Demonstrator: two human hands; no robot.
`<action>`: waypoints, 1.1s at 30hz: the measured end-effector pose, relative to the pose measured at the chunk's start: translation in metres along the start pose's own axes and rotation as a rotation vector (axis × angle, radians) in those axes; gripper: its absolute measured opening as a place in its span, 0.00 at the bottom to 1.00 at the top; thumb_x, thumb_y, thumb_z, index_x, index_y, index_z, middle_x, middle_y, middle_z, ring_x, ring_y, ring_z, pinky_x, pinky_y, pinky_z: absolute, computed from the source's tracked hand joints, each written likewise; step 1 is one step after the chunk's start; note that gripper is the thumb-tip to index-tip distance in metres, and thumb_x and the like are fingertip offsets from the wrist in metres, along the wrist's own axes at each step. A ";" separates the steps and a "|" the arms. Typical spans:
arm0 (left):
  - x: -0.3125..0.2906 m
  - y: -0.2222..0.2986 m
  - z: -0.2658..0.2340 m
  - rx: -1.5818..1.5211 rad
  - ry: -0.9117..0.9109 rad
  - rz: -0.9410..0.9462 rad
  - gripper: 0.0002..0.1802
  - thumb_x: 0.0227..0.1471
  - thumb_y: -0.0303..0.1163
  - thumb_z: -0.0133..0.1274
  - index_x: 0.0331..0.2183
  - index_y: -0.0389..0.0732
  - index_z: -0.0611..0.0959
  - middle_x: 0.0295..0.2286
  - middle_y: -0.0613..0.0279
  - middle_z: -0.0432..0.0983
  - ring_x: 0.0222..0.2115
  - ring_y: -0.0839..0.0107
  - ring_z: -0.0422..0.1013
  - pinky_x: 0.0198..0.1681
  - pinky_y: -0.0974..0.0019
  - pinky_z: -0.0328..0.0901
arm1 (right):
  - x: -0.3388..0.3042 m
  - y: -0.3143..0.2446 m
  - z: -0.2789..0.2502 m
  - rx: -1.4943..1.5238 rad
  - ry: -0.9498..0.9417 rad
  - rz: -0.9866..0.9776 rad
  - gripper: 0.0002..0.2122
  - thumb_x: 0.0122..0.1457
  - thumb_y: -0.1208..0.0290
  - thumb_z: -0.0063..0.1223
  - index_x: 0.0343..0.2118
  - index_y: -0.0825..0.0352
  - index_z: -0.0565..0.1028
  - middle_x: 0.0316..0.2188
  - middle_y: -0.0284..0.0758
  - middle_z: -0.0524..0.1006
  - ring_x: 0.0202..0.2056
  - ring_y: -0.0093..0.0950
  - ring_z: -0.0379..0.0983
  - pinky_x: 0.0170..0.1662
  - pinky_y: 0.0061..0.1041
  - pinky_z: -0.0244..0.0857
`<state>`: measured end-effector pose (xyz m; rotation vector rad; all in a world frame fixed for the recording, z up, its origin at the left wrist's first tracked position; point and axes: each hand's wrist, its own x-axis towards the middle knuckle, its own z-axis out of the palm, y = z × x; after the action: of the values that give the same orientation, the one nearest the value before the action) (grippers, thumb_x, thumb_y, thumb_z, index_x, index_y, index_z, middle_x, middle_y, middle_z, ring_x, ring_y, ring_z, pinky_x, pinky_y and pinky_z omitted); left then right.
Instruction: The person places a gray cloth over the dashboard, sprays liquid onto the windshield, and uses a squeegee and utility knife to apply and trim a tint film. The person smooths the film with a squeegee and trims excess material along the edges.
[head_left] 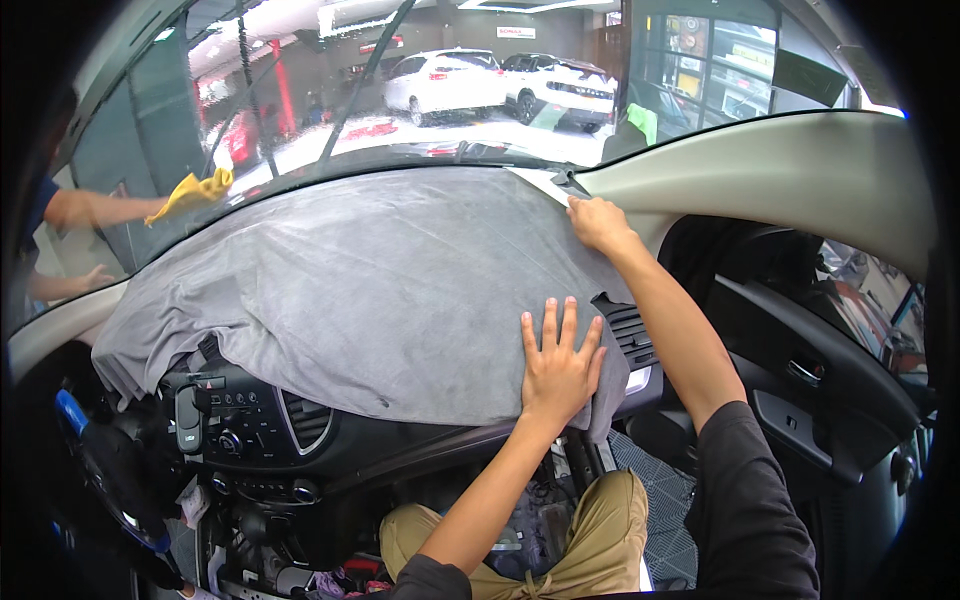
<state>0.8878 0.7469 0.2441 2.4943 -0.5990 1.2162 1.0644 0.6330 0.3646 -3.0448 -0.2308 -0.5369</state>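
A large grey cloth [380, 270] is draped over the dashboard, wrinkled toward the steering wheel. My left hand [560, 370] lies flat on its near right part, palm down with fingers spread. Farther off, at the right lower corner of the windshield [440, 130], my right hand [598, 225] is closed on the near end of a flat white strip [540, 184]. The strip slants along the base of the glass, over the cloth's far edge. What kind of tool it is, I cannot tell.
Outside at the left, another person's arm [95, 208] holds a yellow cloth [192, 193] by the glass. The steering wheel [85, 440] and centre console [235, 420] are at the left. A pale pillar [750, 165] and the door [800, 370] bound the right. An air vent [630, 335] borders the cloth.
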 end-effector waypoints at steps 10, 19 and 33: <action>-0.008 -0.013 -0.001 -0.277 0.156 0.030 0.08 0.48 0.30 0.55 0.32 0.39 0.81 0.38 0.59 0.76 0.48 0.61 0.67 0.57 0.50 0.54 | -0.003 -0.007 -0.006 -0.026 -0.001 0.032 0.15 0.61 0.66 0.39 0.37 0.69 0.77 0.35 0.46 0.78 0.40 0.44 0.75 0.44 0.39 0.69; -0.007 -0.021 -0.016 -0.495 0.191 0.052 0.05 0.47 0.30 0.54 0.25 0.38 0.76 0.24 0.59 0.66 0.30 0.62 0.66 0.51 0.53 0.60 | 0.022 -0.018 0.020 0.044 -0.004 0.068 0.16 0.62 0.62 0.39 0.37 0.69 0.75 0.36 0.49 0.77 0.40 0.47 0.74 0.44 0.43 0.67; 0.063 -0.015 -0.013 -0.294 -0.082 -0.219 0.13 0.44 0.35 0.57 0.28 0.36 0.76 0.27 0.52 0.71 0.32 0.53 0.68 0.37 0.54 0.61 | -0.248 0.032 -0.066 0.627 0.276 -0.088 0.19 0.58 0.69 0.48 0.52 0.66 0.70 0.31 0.46 0.78 0.33 0.37 0.75 0.39 0.29 0.64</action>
<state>0.9215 0.7511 0.3007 2.2983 -0.4705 0.8796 0.8162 0.5624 0.3411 -2.3372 -0.4267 -0.7184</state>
